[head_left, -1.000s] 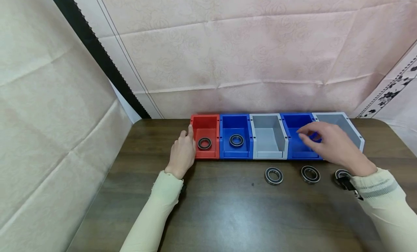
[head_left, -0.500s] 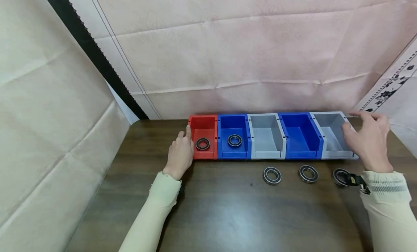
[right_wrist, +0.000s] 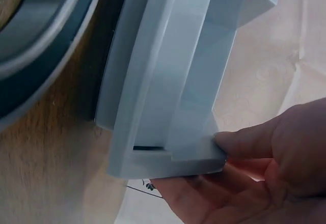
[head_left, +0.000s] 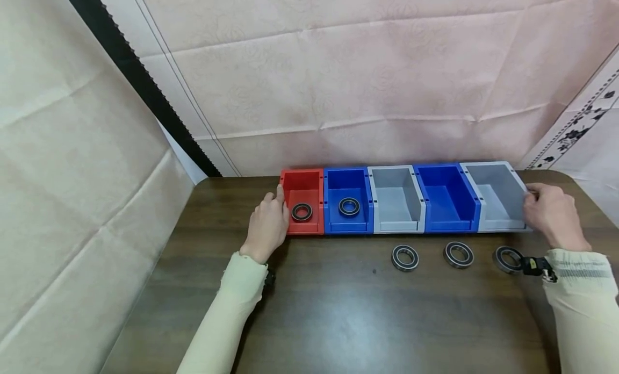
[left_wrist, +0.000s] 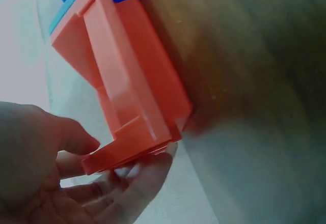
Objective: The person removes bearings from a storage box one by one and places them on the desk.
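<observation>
Five-colour detail aside, a joined row of open bins runs along the table's back: a red bin (head_left: 303, 228), a blue bin (head_left: 348, 180), a grey bin (head_left: 393, 185), another blue bin (head_left: 442, 194) and an end grey bin (head_left: 500, 202). My left hand (head_left: 267, 226) pinches the red bin's outer side wall, thumb at the rim and fingers outside, as the left wrist view shows. At the far end, my right hand (head_left: 555, 215) grips the end grey bin's outer wall between thumb and fingers. One ball bearing (head_left: 302, 204) lies in the red bin, another bearing (head_left: 349, 199) in the first blue bin.
In front of the row, three bearings lie on the wooden table (head_left: 338, 309): a left bearing (head_left: 397, 264), a middle bearing (head_left: 451, 260) and a right bearing (head_left: 500, 263) beside the right wrist's camera. A cloth-covered wall (head_left: 362, 84) rises close behind the bins.
My right hand has moved right from above the second blue bin to the end grey bin's outer side, and its fingers have closed on that wall. My left hand has stayed on the red bin.
</observation>
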{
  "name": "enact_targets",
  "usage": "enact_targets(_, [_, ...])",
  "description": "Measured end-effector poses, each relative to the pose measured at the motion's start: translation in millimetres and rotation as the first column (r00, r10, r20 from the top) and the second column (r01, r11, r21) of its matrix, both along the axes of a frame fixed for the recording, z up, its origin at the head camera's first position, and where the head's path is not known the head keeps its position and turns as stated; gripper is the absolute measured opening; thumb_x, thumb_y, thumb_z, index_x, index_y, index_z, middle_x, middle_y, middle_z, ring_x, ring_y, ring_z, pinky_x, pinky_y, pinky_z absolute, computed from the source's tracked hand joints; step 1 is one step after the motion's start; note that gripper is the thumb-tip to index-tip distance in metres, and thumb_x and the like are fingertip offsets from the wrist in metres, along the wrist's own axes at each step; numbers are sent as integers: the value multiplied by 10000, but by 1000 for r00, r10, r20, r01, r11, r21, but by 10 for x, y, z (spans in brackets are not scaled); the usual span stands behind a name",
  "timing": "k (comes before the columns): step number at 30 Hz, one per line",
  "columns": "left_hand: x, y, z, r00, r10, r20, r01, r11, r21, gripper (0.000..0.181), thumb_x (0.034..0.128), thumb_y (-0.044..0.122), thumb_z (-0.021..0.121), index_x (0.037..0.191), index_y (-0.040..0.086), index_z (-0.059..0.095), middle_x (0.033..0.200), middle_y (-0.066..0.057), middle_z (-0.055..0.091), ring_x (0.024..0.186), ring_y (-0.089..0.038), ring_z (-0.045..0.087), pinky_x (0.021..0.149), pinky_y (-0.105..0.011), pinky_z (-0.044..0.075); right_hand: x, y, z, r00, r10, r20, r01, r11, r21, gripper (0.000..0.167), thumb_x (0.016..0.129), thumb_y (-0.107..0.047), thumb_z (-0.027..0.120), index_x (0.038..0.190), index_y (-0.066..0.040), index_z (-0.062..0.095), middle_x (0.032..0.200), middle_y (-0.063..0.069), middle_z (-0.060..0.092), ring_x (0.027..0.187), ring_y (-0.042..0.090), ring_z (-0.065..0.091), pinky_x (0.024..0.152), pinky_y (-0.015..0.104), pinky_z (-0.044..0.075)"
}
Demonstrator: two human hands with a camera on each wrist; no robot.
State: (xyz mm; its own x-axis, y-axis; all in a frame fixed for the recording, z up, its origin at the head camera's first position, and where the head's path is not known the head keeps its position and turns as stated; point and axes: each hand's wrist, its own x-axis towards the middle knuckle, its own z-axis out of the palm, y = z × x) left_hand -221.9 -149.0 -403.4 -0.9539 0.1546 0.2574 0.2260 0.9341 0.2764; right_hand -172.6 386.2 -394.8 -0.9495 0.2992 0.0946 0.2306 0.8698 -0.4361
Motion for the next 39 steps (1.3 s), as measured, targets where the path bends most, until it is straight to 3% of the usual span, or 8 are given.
enact_targets(4, [-13, -3, 56, 1000, -5, 0, 5, 1000, -19, 524, 1024, 204, 574, 1499, 8, 477, 1175, -234, 622, 954, -314, 629, 756, -457, 632, 7, 22, 0, 1000, 7, 11, -7, 1000, -8, 447, 1056, -153, 355, 1381, 119, 496, 1221, 435, 532, 998, 596, 526, 691, 618, 444])
enact_targets(9, [-42, -26, 118, 1000, -25, 18, 26, 998, -51, 509, 1029, 222, 565, 1484, 4, 499, 1205, -228, 583, 1030, -319, 587, 815, -462, 628, 2, 40, 6, 999, 7, 47, -6, 1000, -24, 488, 1067, -178, 332, 1444, 113, 438, 1276, 450, 495, 1046, 616, 504, 741, 644, 441])
enact_targets(15, [-97, -98, 186, 996, -91, -12, 90, 993, -73, 420, 1022, 179, 557, 1376, -39, 608, 1208, -218, 550, 1094, -324, 534, 826, -458, 623, -20, 24, 15, 998, -2, 58, 4, 1000, -28, 490, 1066, -178, 319, 1444, 113, 433, 1292, 451, 480, 1051, 621, 494, 735, 642, 440])
enact_targets(18, [-151, -121, 212, 987, -147, -58, 140, 983, -116, 349, 987, 144, 611, 1280, -32, 683, 1210, -209, 563, 1129, -335, 513, 913, -447, 591, -19, 24, 18, 998, 0, 69, 3, 999, -37, 497, 1069, -189, 311, 1454, 108, 420, 1301, 450, 471, 1060, 625, 487, 747, 650, 439])
enact_targets(23, [-241, -119, 262, 941, -318, -114, 283, 927, -245, 271, 945, 120, 662, 1178, 1, 730, 1181, -185, 608, 1138, -338, 511, 1023, -447, 498, -18, 38, 9, 996, 2, 90, 1, 999, -41, 513, 1075, -207, 288, 1474, 100, 389, 1317, 453, 446, 1094, 652, 459, 786, 677, 426])
enact_targets(28, [-275, -78, 383, 904, -425, 54, 425, 872, -244, 343, 921, 158, 719, 1253, 74, 708, 1271, -108, 593, 1181, -262, 495, 1031, -388, 538, -50, 36, 4, 996, 17, 83, -14, 999, -42, 508, 1075, -203, 290, 1463, 107, 393, 1329, 465, 434, 1097, 666, 459, 802, 680, 428])
enact_targets(32, [-292, -22, 462, 857, -479, 189, 512, 831, -218, 375, 893, 160, 762, 1264, 147, 712, 1301, -57, 582, 1209, -226, 493, 1023, -373, 547, -67, 44, 6, 996, 26, 82, -22, 999, -50, 505, 1077, -203, 287, 1450, 121, 392, 1317, 456, 442, 1086, 638, 469, 800, 671, 431])
enact_targets(39, [-356, 62, 512, 791, -530, 305, 599, 773, -209, 470, 857, 88, 796, 1301, 204, 694, 1334, -23, 586, 1242, -203, 492, 993, -374, 568, -36, 87, -4, 996, 30, 82, -26, 998, -49, 500, 1079, -207, 289, 1436, 128, 390, 1313, 448, 446, 1087, 621, 470, 815, 675, 429])
